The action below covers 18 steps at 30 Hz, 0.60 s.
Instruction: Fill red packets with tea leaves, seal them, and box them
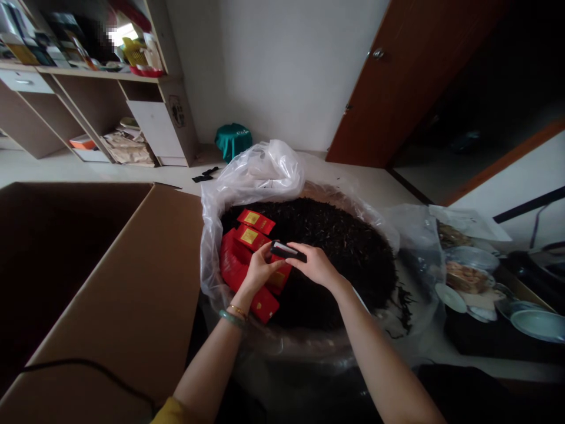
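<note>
My left hand (259,268) and my right hand (314,265) meet over a big clear plastic bag (260,171) full of dark loose tea leaves (344,241). Together they hold a small dark packet (288,251) with a pale open mouth, one hand pinching each end. A pile of red packets with gold labels (247,247) lies on the tea at the bag's left side, just under my left hand. A green bangle and a gold bracelet sit on my left wrist.
A large open cardboard box (119,294) stands to the left, its flap against the bag. Metal bowls and plates (477,277) crowd the right. Wooden shelving (97,106), a green bin (233,140) and a brown door (397,88) are at the back.
</note>
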Motion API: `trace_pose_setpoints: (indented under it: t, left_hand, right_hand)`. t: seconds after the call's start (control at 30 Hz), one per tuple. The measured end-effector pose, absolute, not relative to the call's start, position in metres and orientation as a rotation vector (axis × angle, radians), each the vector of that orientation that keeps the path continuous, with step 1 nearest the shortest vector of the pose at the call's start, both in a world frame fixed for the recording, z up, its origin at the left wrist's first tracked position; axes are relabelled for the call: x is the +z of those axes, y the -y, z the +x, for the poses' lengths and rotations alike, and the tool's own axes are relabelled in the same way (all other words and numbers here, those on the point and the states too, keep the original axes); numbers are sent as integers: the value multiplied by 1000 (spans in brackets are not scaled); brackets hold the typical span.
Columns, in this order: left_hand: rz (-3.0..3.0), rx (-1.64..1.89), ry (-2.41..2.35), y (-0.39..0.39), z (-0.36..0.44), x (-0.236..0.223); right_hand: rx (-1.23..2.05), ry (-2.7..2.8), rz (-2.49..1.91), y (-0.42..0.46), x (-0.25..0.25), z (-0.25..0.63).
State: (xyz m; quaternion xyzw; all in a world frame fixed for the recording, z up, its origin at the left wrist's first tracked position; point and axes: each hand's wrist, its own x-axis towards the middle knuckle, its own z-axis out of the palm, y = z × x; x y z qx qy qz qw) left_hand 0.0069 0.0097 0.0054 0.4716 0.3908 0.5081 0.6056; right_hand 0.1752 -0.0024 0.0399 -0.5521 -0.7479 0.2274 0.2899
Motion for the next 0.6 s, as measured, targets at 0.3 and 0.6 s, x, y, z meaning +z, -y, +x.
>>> trace_pose_setpoints:
  t: [0.3, 0.6]
  left_hand:
    - [985, 1248, -973, -8, 7, 5]
    - [852, 1291, -975, -6, 8, 6]
  right_hand:
    - [526, 1758, -1597, -5, 23, 207]
    - [456, 1742, -1573, -1, 3, 198]
